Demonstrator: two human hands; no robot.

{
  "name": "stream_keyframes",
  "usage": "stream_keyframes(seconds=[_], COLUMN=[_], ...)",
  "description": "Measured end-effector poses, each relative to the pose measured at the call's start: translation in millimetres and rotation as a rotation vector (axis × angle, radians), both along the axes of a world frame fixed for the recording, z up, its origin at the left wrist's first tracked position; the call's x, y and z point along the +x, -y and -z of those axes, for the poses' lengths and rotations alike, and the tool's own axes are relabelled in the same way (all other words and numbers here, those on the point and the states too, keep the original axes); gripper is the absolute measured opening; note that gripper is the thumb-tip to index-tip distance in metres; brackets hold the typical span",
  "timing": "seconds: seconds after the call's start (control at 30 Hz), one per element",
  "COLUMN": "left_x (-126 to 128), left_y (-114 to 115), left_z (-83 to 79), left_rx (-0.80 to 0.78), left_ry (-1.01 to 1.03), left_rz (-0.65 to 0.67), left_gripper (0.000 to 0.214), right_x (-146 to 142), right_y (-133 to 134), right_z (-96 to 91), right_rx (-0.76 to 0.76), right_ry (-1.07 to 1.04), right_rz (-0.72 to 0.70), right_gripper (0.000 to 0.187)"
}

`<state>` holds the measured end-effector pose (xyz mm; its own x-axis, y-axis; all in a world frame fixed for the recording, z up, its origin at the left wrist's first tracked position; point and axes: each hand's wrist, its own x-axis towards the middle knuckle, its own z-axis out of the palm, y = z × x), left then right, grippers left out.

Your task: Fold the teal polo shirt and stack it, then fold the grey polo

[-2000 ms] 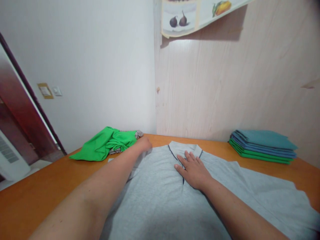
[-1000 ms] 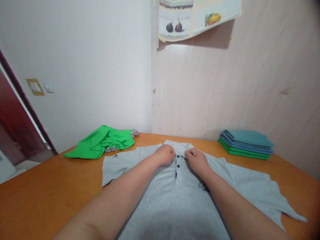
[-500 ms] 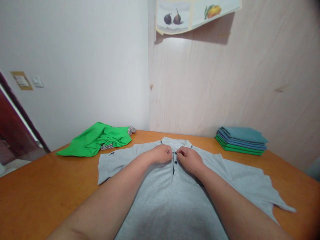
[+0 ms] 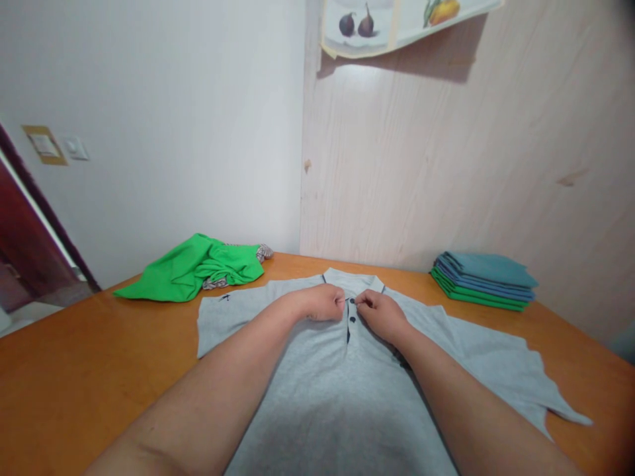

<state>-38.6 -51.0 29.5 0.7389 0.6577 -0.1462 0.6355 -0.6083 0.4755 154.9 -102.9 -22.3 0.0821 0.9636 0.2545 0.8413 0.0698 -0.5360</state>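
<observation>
A light grey polo shirt [image 4: 327,383] lies spread on the table with its collar [image 4: 354,281] toward the wall. Its short placket shows dark buttons [image 4: 352,319] and a dark inner edge. My left hand [image 4: 325,303] is closed at the left side of the placket, its fingertips pinching the fabric edge. From the other side, my right hand [image 4: 381,315] pinches the placket beside the upper button, thumb and forefinger together. A small dark emblem [image 4: 225,297] marks the left sleeve. My forearms cover parts of the shirt's sides.
On the orange-brown table [image 4: 99,370], a crumpled green garment [image 4: 183,271] with patterned trim lies at the back left. A stack of folded blue and green cloths [image 4: 483,281] sits at the back right. Walls rise behind; a fruit poster [image 4: 381,30] hangs above.
The camera view has shifted slightly, so the scene sits a little to the right. My right hand has drawn slightly away from the upper button, showing more of it; my left hand stays put.
</observation>
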Motion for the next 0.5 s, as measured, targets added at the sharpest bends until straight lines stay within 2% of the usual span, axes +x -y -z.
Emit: stream_keyframes(seconds=[0.13,0.33,0.4,0.5], left_x=[5.7,10.0,10.3,10.2], left_y=[1.7,1.7,0.8,0.9], left_z=[4.6,13.7,14.5,12.4], left_rx=[-0.027,-0.014,0.003,0.024], left_ry=[0.101,0.051,0.034,0.001], left_rz=[0.044,0.059,0.072,0.082], left_gripper=[0.02,0.02,0.017,0.015], right_x=[0.3,1.9,2.4,3.3], right_y=[-0.8,2.7,4.6,5.5], right_z=[-1.4,-4.9,-6.9,-9.0], right_rx=[-0.032,-0.09,-0.147,-0.206], right_ry=[-0.07,-0.203,-0.254,-0.251], right_rz=[-0.038,-0.204,-0.275,-0.31], right_gripper=[0.013,0.012,0.01,0.012])
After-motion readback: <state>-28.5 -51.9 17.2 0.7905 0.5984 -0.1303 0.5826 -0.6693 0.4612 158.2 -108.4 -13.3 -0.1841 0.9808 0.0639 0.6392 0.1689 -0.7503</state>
